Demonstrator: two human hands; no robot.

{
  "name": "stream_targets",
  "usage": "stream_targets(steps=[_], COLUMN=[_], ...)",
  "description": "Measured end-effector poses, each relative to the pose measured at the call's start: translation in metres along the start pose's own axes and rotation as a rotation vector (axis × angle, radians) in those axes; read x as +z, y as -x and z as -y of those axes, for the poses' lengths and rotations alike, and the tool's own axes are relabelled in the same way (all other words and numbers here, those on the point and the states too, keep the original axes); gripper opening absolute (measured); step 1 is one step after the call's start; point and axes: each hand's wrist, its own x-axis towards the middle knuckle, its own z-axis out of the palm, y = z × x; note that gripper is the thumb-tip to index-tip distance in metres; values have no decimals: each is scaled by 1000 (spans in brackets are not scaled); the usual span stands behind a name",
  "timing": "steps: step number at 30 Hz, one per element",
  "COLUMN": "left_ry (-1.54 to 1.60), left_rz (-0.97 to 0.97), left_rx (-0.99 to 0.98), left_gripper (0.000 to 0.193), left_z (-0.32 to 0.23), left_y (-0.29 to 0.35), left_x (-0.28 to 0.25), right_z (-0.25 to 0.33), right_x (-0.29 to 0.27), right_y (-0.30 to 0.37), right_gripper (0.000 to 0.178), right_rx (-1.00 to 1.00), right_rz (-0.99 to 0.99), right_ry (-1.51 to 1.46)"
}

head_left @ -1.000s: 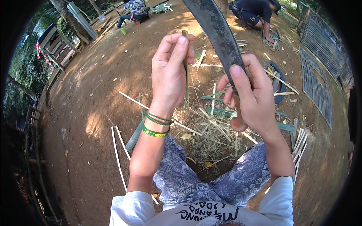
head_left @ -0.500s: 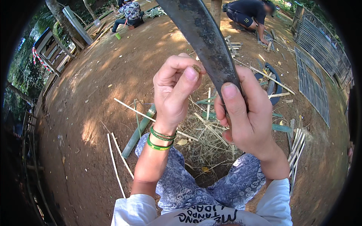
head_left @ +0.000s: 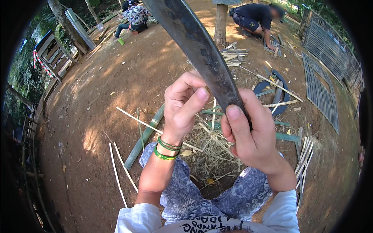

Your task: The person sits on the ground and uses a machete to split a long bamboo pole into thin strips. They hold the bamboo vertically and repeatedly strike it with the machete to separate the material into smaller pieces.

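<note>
A dark, broad machete (head_left: 200, 46) slants up and leftward across the middle of the view, its upper end cut off by the frame. My right hand (head_left: 254, 136) grips it at the lower end, thumb pressed flat on the blade; the handle is hidden. Beside the blade's left edge, my left hand (head_left: 180, 108) is closed in a pinch on a small brown piece (head_left: 208, 89), too small to name. Thumb and blade cover part of that piece, and I cannot tell whether it touches the metal. Green bands circle my left wrist.
Pale bamboo strips (head_left: 305, 163) and shavings (head_left: 213, 155) lie around my knees. A green bamboo length (head_left: 145, 136) rests at the left, a black tyre (head_left: 289, 91) at the right. Beyond are a crouching person (head_left: 254, 19), a seated person (head_left: 136, 17), a tree trunk (head_left: 220, 27) and bamboo panels (head_left: 320, 87).
Both hands and the machete sit slightly lower in the view. My left hand has shifted right, closer to the blade, and the brown piece is more covered.
</note>
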Motion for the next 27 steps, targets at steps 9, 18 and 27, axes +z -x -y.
stream_targets(steps=[9,18,27], left_ry=[-149,-184,-223], left_rz=[20,-42,-78], left_rx=[-110,-215,-229], left_gripper=[17,6,7], left_z=[12,36,54], left_y=[3,9,8], left_x=[-13,-17,-14], right_z=[-10,-28,-45], right_x=[-4,-11,-17], right_y=[-1,0,-1], right_gripper=[23,18,16], right_rx=[-22,-29,26], right_rz=[-71,-34,-4], right_ry=[259,550,625])
